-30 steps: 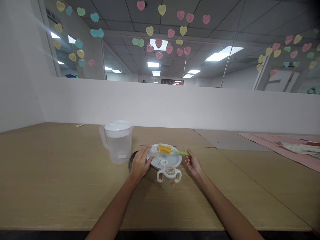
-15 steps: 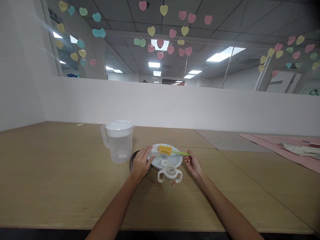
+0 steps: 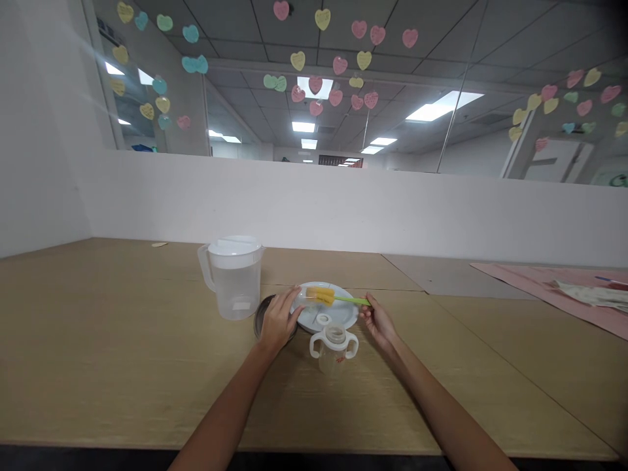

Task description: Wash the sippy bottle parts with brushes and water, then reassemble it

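In the head view, the yellow sponge brush with a thin green handle [image 3: 322,296] is above the white round plate [image 3: 347,316]. Its long axis runs nearly level across the view: the sponge head points left, toward the left hand, and the handle reaches right, its end slightly lower. The head is bright yellow, blocky and ridged lengthwise; the handle is lime green, slim and straight. The head's left end looks duller, seen through the clear plastic cup [image 3: 301,299], whose mouth faces right.

The right hand's grip [image 3: 379,322] is pinched on the handle's end; the left hand's grip [image 3: 279,318] is curled round the cup. A white plastic ring [image 3: 323,319] sits on the plate. Nearer the person, a clear bottle with two white handles [image 3: 335,352] stands upright and uncapped on the tan wooden table [image 3: 147,360].
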A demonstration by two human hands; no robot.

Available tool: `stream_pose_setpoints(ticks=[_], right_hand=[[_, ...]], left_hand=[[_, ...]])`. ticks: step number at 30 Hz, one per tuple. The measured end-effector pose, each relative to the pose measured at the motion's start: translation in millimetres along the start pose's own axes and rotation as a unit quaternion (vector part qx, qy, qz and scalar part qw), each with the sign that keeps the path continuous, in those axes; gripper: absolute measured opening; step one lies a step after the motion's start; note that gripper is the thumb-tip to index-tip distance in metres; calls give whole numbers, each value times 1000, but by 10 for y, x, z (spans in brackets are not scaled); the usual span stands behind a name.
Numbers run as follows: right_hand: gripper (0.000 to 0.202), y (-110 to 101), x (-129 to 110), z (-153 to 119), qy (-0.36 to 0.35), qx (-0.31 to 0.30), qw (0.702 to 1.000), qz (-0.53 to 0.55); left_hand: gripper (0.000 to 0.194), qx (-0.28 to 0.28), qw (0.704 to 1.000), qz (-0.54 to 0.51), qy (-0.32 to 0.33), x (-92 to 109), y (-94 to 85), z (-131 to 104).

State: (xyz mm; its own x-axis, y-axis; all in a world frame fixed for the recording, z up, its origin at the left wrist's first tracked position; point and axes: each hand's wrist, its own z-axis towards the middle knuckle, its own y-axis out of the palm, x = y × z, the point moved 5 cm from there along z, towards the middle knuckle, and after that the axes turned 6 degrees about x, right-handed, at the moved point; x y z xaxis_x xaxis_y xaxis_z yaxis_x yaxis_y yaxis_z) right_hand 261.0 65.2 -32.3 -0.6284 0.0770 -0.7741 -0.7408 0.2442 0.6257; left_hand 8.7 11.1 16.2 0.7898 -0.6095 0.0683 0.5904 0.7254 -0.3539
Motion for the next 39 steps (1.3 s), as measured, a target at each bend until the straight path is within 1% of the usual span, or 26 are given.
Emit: stream_pose_setpoints(ticks=[3, 8, 10, 12, 14, 16, 18, 21, 23, 26, 30, 34, 39], right_hand=[[19, 17, 13, -4, -12, -13, 1000, -21], [17, 45, 14, -15, -15, -30, 999, 0], [18, 41, -21, -24, -31, -25, 999, -2], [20, 19, -76, -35, -60, -8, 998, -19], [23, -17, -136, -46, -98, 15, 994, -49], [27, -48, -181, -52, -139, 34, 986, -80], [32, -66, -197, -48, -172, 43, 979, -103], [37, -62, -172, -26, -200, 36, 970, -132], [36, -44, -148, -12, -213, 24, 964, -157], [36, -1, -117, -9, -227, -8, 952, -207], [37, 41, -99, -27, -224, -49, 941, -250], [43, 39, -119, -24, -210, -58, 946, -241], [47, 32, -94, -1, -182, -64, 955, -226]], left_hand=[[40, 3, 1000, -10, 7, 24, -4, -2], [40, 28, 999, -21, -6, 15, -32, 4], [38, 61, 997, -6, -36, -41, -78, 15], [35, 100, 992, 24, -79, -125, -136, 23], [34, 110, 986, 60, -113, -206, -166, 26], [34, 78, 984, 97, -129, -273, -140, 19], [35, 22, 982, 130, -138, -334, -70, -9], [41, -60, 971, 170, -157, -413, 39, -79], [47, -95, 963, 185, -171, -447, 77, -115], [49, -109, 956, 200, -187, -463, 71, -128], [51, -118, 950, 221, -185, -463, 52, -125], [56, -152, 944, 231, -182, -480, 83, -158], [57, -167, 941, 236, -177, -491, 104, -182]])
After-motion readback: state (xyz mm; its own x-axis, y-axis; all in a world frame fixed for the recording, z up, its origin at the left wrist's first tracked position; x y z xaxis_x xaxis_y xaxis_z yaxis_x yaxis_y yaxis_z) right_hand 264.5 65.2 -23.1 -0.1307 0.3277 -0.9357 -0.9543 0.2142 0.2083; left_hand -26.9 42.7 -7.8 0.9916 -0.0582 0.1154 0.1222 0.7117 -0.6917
